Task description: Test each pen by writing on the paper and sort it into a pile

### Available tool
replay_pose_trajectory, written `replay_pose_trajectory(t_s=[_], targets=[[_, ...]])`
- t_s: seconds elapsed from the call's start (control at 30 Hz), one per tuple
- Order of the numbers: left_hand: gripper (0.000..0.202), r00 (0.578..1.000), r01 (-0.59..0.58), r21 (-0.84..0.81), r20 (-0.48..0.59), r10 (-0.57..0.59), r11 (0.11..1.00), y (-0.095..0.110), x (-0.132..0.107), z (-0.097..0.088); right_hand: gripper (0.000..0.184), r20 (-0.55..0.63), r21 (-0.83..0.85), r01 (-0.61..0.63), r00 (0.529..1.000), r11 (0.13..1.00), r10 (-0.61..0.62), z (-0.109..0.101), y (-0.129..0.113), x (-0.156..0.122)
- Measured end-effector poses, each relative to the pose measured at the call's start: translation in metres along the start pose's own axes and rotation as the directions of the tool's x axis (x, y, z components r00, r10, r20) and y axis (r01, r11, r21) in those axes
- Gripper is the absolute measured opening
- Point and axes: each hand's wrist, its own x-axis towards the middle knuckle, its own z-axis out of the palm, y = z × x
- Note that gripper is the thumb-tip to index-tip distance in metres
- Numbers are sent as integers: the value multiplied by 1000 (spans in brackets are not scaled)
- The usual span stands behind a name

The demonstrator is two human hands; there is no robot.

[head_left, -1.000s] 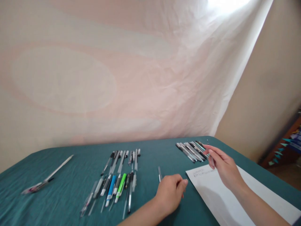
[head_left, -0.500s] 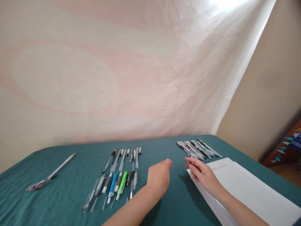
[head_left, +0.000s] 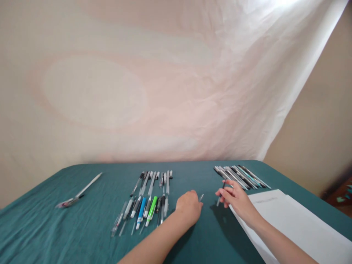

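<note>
My left hand [head_left: 189, 208] is closed low over the cloth near the middle, its back toward me. The short end of a clear pen part [head_left: 201, 197] pokes out past its fingertips; the rest is hidden in the hand. To its right, my right hand [head_left: 233, 198] pinches a slim dark and greyish pen [head_left: 221, 193], tilted with its lower end toward the cloth. Beneath my right wrist lie sheets of white paper [head_left: 297, 220] with a faint scribble near the top. A small gap separates the two hands.
Left of my hands lie a back row of capped pens [head_left: 151, 183] and a front row of pens, including a blue pen [head_left: 141, 212] and a green pen [head_left: 151, 211]. More pens [head_left: 242, 176] lie side by side at the back right. Thin items [head_left: 79, 192] rest far left on the green cloth [head_left: 90, 227].
The view has turned a little, shifting the table's contents rightward. A clear end now shows at my left fingertips. The pen in my right hand is tilted and seen more fully.
</note>
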Motion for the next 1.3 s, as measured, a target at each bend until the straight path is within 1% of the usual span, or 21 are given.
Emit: replay_pose_trajectory(t_s=[0.07,0.13,0.17,0.23,0.27,0.33,0.37,0.43,0.53,0.7,0.8,0.87,0.93,1.0,1.1,1.17,1.3], targets=[[17,999,-52,-77,-12,51,996,-3,-5,-2,45,8,23,8,1000,1000,-9,8,-11,7],[17,995,-99,-143,-36,95,985,-7,-12,-4,37,42,33,26,999,999,-28,19,-25,12],[17,993,-115,-179,-51,108,977,-10,-16,-4,34,63,36,42,997,998,-44,26,-32,14],[17,989,-138,-301,-90,117,944,-15,-24,-4,31,102,45,89,990,995,-93,41,-45,15],[17,987,-150,-399,-117,112,905,-17,-28,-4,31,113,50,121,986,991,-126,48,-51,15],[16,980,-178,-577,-176,92,797,-24,-33,-1,31,115,46,186,975,982,-190,62,-60,14],[16,977,-185,-634,-200,72,751,-27,-35,1,31,106,35,212,971,977,-215,67,-63,13],[18,972,-189,-695,-231,34,693,-32,-36,5,31,82,5,246,966,969,-245,73,-66,12],[20,973,-185,-738,-230,17,649,-35,-36,8,32,70,-1,257,964,966,-256,74,-65,12],[27,988,-145,-808,-147,43,570,-32,-36,8,34,46,69,216,975,974,-219,70,-59,14],[30,990,-138,-822,-129,55,553,-32,-36,8,31,6,119,217,976,969,-220,69,-58,15],[32,990,-140,-822,-127,62,551,-32,-35,9,30,14,131,219,975,967,-222,69,-58,15],[34,989,-150,-824,-134,70,547,-34,-34,10,32,55,96,212,974,973,-218,70,-59,13],[36,987,-162,-829,-141,80,536,-35,-33,10,34,114,16,215,970,976,-215,70,-62,11],[38,986,-166,-836,-135,97,523,-35,-32,9,36,174,-82,247,958,966,-230,70,-66,8],[39,986,-166,-834,-131,105,526,-35,-33,9,36,159,-94,267,955,959,-250,70,-68,7],[40,986,-167,-828,-134,100,535,-35,-33,9,35,70,-87,300,953,950,-294,67,-67,10]])
